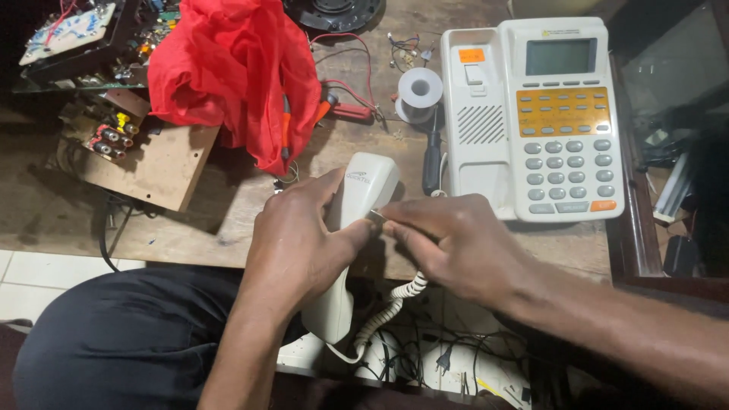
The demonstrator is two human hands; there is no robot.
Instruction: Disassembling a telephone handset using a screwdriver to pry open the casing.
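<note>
The left hand wraps around the middle of a white telephone handset, holding it tilted over the near edge of the surface so that one end rests up on the wood and the other hangs toward the person's lap; that grip steadies it for the other hand. The right hand comes in from the right, wrist bent, thumb and forefinger pinched on a small metal piece (too small to name) pressed against the handset's side. A coiled cord trails from the lower end. The white desk telephone sits toward the far right corner, beside a solder spool and a dark-handled screwdriver; a red cloth lies at the far left
</note>
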